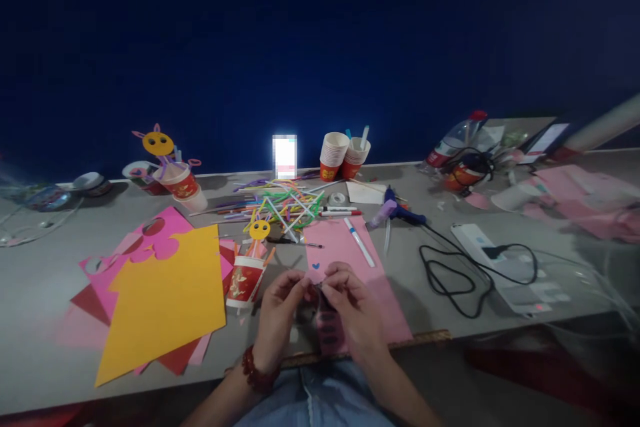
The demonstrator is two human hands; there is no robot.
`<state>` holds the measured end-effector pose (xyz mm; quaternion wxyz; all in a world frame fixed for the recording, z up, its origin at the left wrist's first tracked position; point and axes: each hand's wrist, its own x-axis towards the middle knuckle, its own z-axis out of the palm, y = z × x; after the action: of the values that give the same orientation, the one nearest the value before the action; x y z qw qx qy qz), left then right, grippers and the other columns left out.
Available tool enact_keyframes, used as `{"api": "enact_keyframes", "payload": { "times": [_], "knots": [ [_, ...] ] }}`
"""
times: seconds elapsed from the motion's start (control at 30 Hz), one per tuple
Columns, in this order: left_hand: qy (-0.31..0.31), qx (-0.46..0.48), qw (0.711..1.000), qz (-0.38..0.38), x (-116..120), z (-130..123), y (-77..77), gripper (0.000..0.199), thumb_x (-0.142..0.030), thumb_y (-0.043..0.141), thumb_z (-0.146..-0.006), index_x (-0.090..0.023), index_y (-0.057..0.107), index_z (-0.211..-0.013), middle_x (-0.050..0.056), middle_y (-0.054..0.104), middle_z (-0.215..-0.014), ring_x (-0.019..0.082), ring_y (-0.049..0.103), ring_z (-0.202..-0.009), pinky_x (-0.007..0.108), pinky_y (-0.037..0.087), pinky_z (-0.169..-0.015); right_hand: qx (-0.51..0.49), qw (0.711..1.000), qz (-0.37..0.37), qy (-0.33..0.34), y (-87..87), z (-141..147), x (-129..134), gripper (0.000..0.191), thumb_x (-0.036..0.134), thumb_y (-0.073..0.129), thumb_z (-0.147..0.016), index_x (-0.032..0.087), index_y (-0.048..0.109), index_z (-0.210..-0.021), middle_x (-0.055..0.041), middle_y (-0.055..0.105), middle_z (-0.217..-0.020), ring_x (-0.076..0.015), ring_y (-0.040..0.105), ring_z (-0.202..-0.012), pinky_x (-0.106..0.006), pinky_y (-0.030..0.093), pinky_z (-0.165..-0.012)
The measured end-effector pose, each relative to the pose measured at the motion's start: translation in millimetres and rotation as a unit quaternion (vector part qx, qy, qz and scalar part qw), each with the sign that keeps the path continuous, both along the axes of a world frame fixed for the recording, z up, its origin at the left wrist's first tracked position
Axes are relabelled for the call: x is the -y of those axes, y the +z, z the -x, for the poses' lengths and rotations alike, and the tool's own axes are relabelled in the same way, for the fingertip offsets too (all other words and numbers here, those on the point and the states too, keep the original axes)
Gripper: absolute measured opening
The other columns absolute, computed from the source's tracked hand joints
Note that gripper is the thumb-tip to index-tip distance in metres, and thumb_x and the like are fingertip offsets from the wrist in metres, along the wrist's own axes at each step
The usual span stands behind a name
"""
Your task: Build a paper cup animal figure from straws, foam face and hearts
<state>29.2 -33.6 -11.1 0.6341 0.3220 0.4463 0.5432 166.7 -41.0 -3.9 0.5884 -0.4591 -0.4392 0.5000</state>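
My left hand (284,303) and my right hand (354,307) meet over a large pink sheet (387,303). Their fingertips pinch a small pale pink paper piece (315,275) from both sides. A small blue heart-like mark (315,266) shows just beyond the fingertips; whether it lies on the piece or on the sheet behind, I cannot tell. Under my hands is a strip with dark ovals (328,330), partly covered. To the left stands a red and white paper cup (246,281) with a yellow smiling paper face (259,229) above it. A white marker (359,242) rests on the pink sheet.
Yellow card (170,300) covers pink and red sheets at left. Tangled pipe cleaners (290,207) lie behind the hands. A blue glue gun (403,210) and its black cable (450,280) run right toward a white power strip (493,267). Stacked cups (334,157) stand at the back.
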Motion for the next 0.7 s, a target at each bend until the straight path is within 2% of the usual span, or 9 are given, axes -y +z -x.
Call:
{"api": "enact_keyframes", "payload": {
  "times": [0.13,0.23,0.47,0.7],
  "knots": [
    [0.026,0.007,1.000,-0.003,2.9,-1.9,-3.0,0.019,-0.034,0.077,-0.079,-0.017,0.074,-0.087,0.001,0.068,-0.075,0.012,0.059,-0.067,0.023,0.048,-0.067,-0.122,0.990,0.070,0.017,-0.3,10.5,-2.4,0.015,0.034,0.080,-0.077,0.022,0.073,-0.073,-0.0019,0.057,-0.101,-0.0166,0.059,-0.085,-0.027,0.050,-0.074],
    [0.033,0.009,0.999,0.000,5.2,-2.7,-4.6,0.018,-0.034,0.077,-0.079,-0.018,0.075,-0.088,0.001,0.069,-0.076,0.012,0.058,-0.068,0.022,0.048,-0.067,-0.167,0.980,0.104,0.016,2.7,16.2,-4.3,0.019,0.034,0.084,-0.074,0.020,0.072,-0.070,-0.0010,0.059,-0.097,-0.0131,0.059,-0.072,-0.027,0.051,-0.067],
    [0.040,0.008,0.999,0.014,6.2,-6.1,-2.7,0.019,-0.034,0.078,-0.078,-0.017,0.074,-0.086,0.001,0.069,-0.077,0.012,0.058,-0.068,0.022,0.048,-0.067,-0.180,0.977,0.115,0.014,1.8,19.1,-5.3,0.018,0.034,0.084,-0.073,0.021,0.071,-0.074,0.0016,0.061,-0.077,-0.0130,0.059,-0.065,-0.026,0.049,-0.064],
    [0.038,-0.004,0.999,0.010,7.0,-7.1,-0.7,0.022,-0.036,0.077,-0.078,-0.017,0.073,-0.088,0.002,0.070,-0.076,0.013,0.060,-0.069,0.024,0.049,-0.069,-0.141,0.984,0.108,0.006,-6.3,18.7,-5.3,0.021,0.038,0.081,-0.076,0.020,0.070,-0.076,-0.0006,0.063,-0.076,-0.0156,0.059,-0.066,-0.028,0.051,-0.063]
  ]
}}
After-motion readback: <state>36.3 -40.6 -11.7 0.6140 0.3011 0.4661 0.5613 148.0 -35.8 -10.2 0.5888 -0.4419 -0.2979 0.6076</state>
